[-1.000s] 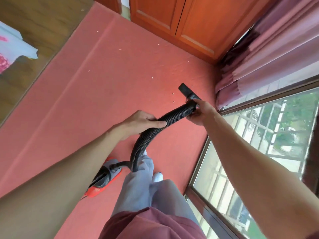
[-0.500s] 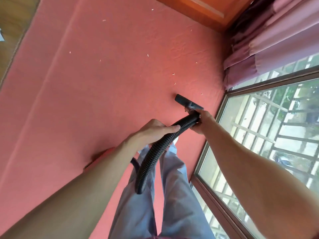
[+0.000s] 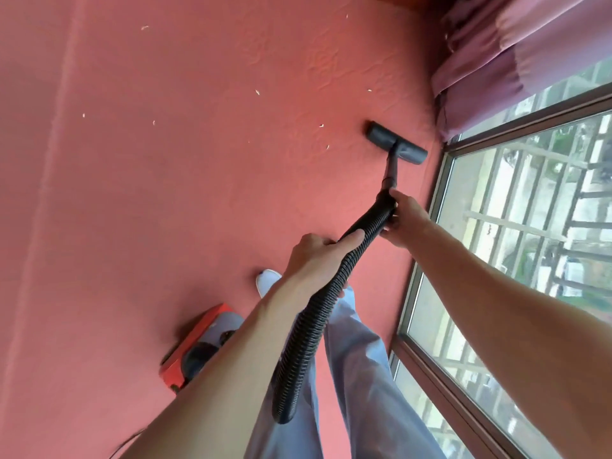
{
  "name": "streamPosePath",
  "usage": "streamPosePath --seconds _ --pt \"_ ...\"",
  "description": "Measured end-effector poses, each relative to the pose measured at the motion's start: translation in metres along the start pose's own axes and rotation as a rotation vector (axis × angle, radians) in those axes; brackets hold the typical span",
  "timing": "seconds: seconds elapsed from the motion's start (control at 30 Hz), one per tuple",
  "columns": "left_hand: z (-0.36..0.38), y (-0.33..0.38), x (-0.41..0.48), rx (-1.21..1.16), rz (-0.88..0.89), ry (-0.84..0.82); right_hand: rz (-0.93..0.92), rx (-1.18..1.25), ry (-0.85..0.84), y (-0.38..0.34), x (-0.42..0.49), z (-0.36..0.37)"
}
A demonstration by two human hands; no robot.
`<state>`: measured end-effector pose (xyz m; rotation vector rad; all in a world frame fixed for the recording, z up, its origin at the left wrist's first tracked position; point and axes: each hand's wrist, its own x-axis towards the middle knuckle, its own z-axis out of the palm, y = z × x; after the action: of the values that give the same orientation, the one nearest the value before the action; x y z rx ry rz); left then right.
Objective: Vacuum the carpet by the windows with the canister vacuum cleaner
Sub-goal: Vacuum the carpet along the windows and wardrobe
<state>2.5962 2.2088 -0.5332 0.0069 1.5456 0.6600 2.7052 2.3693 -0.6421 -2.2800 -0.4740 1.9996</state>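
A black ribbed vacuum hose (image 3: 318, 313) runs up between my legs to a short tube and a flat black floor nozzle (image 3: 395, 146), which lies on the red carpet (image 3: 185, 200) close to the window. My right hand (image 3: 402, 220) grips the hose's front end just behind the tube. My left hand (image 3: 318, 256) is closed around the hose lower down. The red and grey canister (image 3: 198, 346) sits on the carpet at the lower left, partly hidden by my left forearm. Several pale scraps (image 3: 257, 92) lie scattered on the carpet left of the nozzle.
A large window (image 3: 516, 246) with a brown frame runs along the right, bars outside it. A purple curtain (image 3: 516, 51) hangs at the top right, its hem near the nozzle. My grey trouser legs (image 3: 361, 376) and one white shoe (image 3: 266, 280) stand beside the canister.
The nozzle has been pushed forward and now shows its full flat head on the carpet. My view has tilted down; the wooden cabinet has left the frame and the canister shows again.
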Motion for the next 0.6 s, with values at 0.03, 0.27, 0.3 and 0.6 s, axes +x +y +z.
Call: streamPosePath --seconds 0.03,0.27,0.3,0.6 --pt "0.000 0.002 0.007 0.007 -0.004 -0.004 -0.024 0.001 0.014 -0.003 0.005 0.002" --pt "-0.026 0.017 0.010 0.116 0.017 -0.437 -0.020 0.061 -0.057 -0.022 -0.019 -0.002" --pt "-0.031 0.019 0.009 0.112 0.031 -0.486 -0.007 0.090 -0.111 -0.021 -0.024 -0.006" --pt "-0.013 0.010 0.023 0.079 0.032 -0.327 -0.029 0.142 -0.101 -0.006 -0.005 -0.008"
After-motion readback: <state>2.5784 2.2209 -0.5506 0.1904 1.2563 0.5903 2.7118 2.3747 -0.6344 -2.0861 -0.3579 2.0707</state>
